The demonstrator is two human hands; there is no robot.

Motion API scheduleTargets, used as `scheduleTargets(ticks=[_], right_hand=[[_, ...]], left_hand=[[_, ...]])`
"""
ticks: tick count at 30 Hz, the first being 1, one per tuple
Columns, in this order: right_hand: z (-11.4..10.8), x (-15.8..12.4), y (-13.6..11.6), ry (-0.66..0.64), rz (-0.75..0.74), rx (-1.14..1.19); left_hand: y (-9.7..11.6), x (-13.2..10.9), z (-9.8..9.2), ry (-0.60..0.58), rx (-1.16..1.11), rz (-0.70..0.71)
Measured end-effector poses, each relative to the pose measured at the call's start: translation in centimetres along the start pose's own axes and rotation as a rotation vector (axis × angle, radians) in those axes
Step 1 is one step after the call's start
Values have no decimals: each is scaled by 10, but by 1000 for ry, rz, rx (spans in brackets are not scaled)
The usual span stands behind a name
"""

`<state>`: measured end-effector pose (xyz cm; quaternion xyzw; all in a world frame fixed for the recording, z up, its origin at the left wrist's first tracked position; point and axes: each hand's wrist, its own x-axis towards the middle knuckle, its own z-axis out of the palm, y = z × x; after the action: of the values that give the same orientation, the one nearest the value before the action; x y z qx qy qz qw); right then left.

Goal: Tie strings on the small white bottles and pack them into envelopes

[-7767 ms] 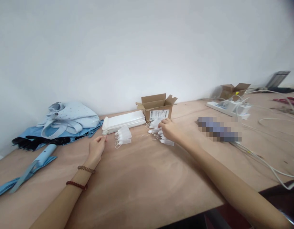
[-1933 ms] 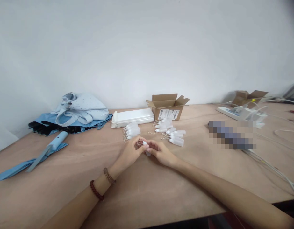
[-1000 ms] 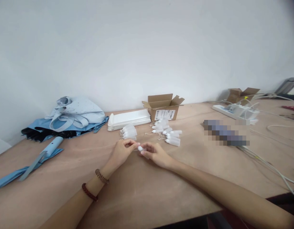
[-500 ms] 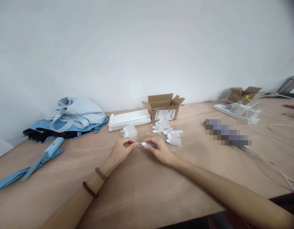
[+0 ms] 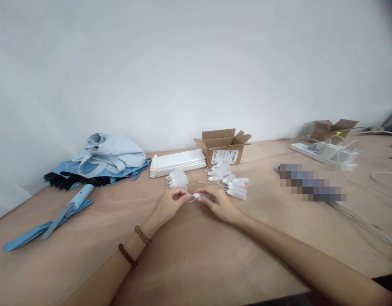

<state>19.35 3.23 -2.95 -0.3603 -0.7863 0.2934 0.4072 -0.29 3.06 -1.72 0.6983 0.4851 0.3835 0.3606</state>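
Note:
Both hands meet low over the wooden table (image 5: 189, 255). My right hand (image 5: 219, 204) grips a small white squeeze bottle (image 5: 202, 196) lying sideways, its tip pointing left. My left hand (image 5: 168, 205) pinches at that tip, where a thin string loop hangs; two bead bracelets ring the wrist. Just beyond the hands lie a small group of white bottles (image 5: 177, 179) on the left and several more scattered bottles with strings (image 5: 229, 182) on the right. Behind them are a stack of flat white bags (image 5: 178, 161) and an open cardboard box (image 5: 223, 146).
A light blue bag (image 5: 108, 154) on a folded blue umbrella (image 5: 55, 214) lies at the left by the wall. A white power strip (image 5: 323, 151) with cables, a second small cardboard box (image 5: 332, 127) and a blurred patch (image 5: 312, 187) occupy the right side.
My right hand took one bottle from the scattered pile and brought it to the middle, where my left hand joined it. Over the last second the bottle turned sideways with its tip toward the left fingers.

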Motion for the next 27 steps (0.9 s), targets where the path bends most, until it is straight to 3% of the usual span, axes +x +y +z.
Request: scheduleTargets(ticks=[5, 7, 11, 14, 21, 27], right_hand=[[-7, 1, 5, 11, -184, -255], [-12, 4, 13, 53, -208, -416], [-23, 12, 31, 100, -160, -733], [-27, 16, 39, 87, -88, -957], [-31, 19, 41, -34, 38, -1177], [-33, 21, 41, -83, 55, -1193]], left_hand=[[-2, 5, -7, 60, -113, -44], [-9, 9, -17, 204, -159, -57], [-31, 20, -45, 696, -56, 4], [-48, 29, -62, 819, 122, 47], [-66, 55, -64, 701, 319, 104], [-74, 71, -62, 559, 395, -8]])
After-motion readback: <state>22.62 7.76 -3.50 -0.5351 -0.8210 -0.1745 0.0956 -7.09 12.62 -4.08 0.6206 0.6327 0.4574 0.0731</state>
